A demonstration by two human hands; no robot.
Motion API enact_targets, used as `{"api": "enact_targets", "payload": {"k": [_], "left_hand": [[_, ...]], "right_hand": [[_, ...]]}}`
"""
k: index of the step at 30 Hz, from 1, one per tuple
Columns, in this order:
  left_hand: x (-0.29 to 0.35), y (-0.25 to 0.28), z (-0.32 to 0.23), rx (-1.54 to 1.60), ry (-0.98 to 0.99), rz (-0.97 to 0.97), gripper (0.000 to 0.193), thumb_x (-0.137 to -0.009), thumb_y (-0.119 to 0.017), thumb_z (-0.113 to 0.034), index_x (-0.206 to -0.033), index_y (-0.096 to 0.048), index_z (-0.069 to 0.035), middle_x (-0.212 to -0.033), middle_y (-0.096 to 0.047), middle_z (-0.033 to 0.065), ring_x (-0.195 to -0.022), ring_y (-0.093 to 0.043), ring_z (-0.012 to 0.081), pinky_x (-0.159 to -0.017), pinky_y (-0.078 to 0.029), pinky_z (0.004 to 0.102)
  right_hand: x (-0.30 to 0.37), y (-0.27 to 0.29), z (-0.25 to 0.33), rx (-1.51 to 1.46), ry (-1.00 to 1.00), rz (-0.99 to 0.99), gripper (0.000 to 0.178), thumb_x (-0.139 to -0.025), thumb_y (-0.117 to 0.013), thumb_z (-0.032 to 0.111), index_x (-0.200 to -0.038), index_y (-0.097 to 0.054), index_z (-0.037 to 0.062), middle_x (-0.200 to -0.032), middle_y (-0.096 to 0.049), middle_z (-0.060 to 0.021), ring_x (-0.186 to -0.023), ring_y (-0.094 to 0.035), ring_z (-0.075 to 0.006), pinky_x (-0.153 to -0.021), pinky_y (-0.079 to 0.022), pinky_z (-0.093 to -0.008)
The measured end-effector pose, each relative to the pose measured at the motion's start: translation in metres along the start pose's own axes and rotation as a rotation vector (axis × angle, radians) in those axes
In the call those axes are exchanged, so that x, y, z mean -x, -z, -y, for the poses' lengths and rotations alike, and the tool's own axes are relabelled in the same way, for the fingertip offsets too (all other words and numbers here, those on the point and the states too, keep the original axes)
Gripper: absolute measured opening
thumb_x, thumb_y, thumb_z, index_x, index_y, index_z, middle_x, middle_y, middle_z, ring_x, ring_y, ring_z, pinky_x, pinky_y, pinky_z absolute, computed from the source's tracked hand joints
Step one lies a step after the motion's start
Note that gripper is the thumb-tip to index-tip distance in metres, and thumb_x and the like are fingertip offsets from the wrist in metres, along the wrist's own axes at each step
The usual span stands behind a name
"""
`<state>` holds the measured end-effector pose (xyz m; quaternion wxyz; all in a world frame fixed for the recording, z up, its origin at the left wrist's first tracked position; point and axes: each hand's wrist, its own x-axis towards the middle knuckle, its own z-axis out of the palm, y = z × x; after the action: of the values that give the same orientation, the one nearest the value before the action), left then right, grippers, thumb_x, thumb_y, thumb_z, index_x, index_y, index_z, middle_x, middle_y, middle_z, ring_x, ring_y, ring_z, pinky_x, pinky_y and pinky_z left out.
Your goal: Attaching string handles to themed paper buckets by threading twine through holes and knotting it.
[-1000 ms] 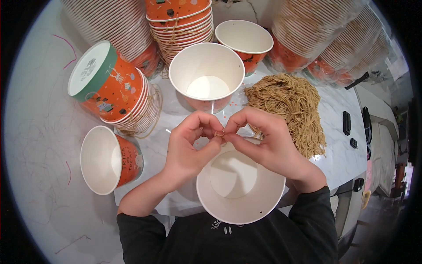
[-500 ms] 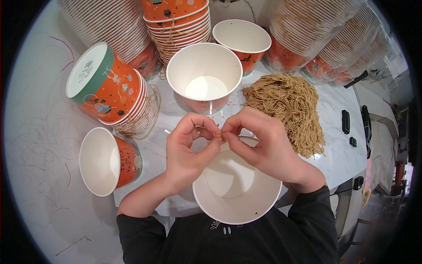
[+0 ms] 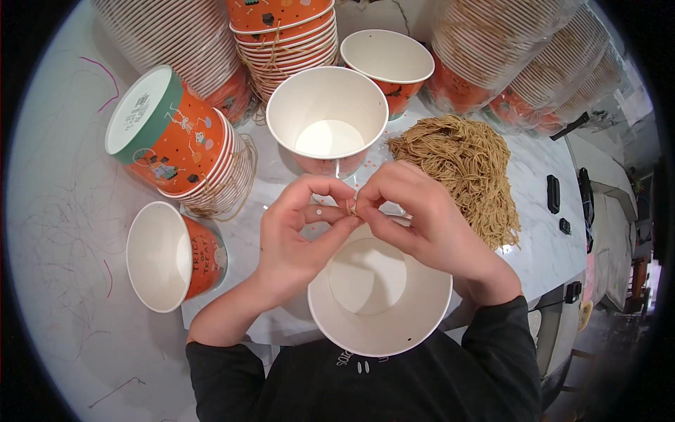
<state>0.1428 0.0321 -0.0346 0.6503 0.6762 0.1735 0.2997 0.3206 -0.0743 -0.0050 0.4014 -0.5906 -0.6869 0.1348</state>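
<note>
A white-lined paper bucket [image 3: 380,327] stands in front of my chest, its mouth facing up and a small dark hole near its rim. Above its far rim, my left hand [image 3: 292,232] pinches a short bit of tan cord [image 3: 352,209] between thumb and fingers. My right hand [image 3: 422,218] meets it there, thumb and forefinger closed on the same cord. Most of that cord, and the far rim under it, is hidden by my fingers. Right of my right hand lies a heap of loose tan cords [image 3: 457,169].
Another open bucket [image 3: 327,105] stands just beyond my hands, with one more [image 3: 388,56] behind it. An upturned orange stack [image 3: 179,137] with cord handles and a tipped bucket [image 3: 160,260] are at left. Wrapped stacks [image 3: 492,49] line the back. Small black devices [image 3: 553,195] lie right.
My right hand has risen slightly and my left hand has shifted a little left, its fingers more spread. A bit more cord shows between the fingertips. The bucket has stayed in place.
</note>
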Motion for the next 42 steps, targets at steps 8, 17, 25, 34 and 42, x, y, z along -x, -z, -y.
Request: {"api": "enact_targets", "payload": {"k": [8,17,25,34,42], "left_hand": [[-0.006,0.014,0.000,-0.043,-0.089,0.095,0.023,-0.085,-0.075,0.006,-0.105,-0.065,0.001,-0.114,-0.059,0.0064,-0.103,-0.068,0.0132,-0.090,-0.058,0.0284],[-0.004,0.012,-0.004,-0.048,0.021,0.070,0.013,-0.083,-0.079,0.003,-0.093,-0.071,0.003,-0.119,-0.055,0.0076,-0.105,-0.067,0.0143,-0.094,-0.060,0.0296],[-0.011,0.021,-0.003,0.117,0.094,0.171,0.008,-0.090,-0.072,0.005,-0.097,-0.067,0.005,-0.116,-0.057,0.0067,-0.100,-0.065,0.0109,-0.087,-0.057,0.0258],[-0.013,0.027,-0.005,0.247,0.257,0.194,0.007,-0.092,-0.069,0.006,-0.095,-0.063,0.006,-0.113,-0.060,0.0077,-0.097,-0.068,0.0125,-0.087,-0.057,0.0240],[-0.014,0.030,-0.009,0.192,0.147,0.145,0.008,-0.087,-0.067,0.012,-0.087,-0.063,0.006,-0.113,-0.059,0.0095,-0.101,-0.073,0.0234,-0.089,-0.061,0.0288]], "right_hand": [[0.001,-0.003,-0.004,-0.478,-0.285,0.100,0.017,-0.101,-0.062,0.017,-0.101,-0.064,0.0008,-0.088,-0.060,-0.0080,-0.082,-0.058,-0.0168,-0.075,-0.048,-0.0316],[0.003,-0.006,-0.003,-0.438,-0.257,0.064,0.016,-0.100,-0.064,0.017,-0.102,-0.066,0.0011,-0.085,-0.062,-0.0083,-0.083,-0.060,-0.0181,-0.073,-0.049,-0.0326],[0.004,-0.003,0.003,-0.323,-0.156,0.036,0.011,-0.094,-0.069,0.011,-0.098,-0.064,0.0019,-0.088,-0.063,-0.0100,-0.086,-0.062,-0.0243,-0.074,-0.050,-0.0360],[0.003,0.000,0.011,-0.118,-0.125,0.067,0.013,-0.086,-0.073,0.008,-0.090,-0.063,0.0028,-0.087,-0.061,-0.0100,-0.083,-0.061,-0.0271,-0.076,-0.049,-0.0389],[0.006,0.002,0.015,-0.073,-0.091,0.080,0.012,-0.082,-0.073,0.008,-0.086,-0.062,0.0037,-0.082,-0.061,-0.0096,-0.082,-0.060,-0.0277,-0.075,-0.046,-0.0399]]}}
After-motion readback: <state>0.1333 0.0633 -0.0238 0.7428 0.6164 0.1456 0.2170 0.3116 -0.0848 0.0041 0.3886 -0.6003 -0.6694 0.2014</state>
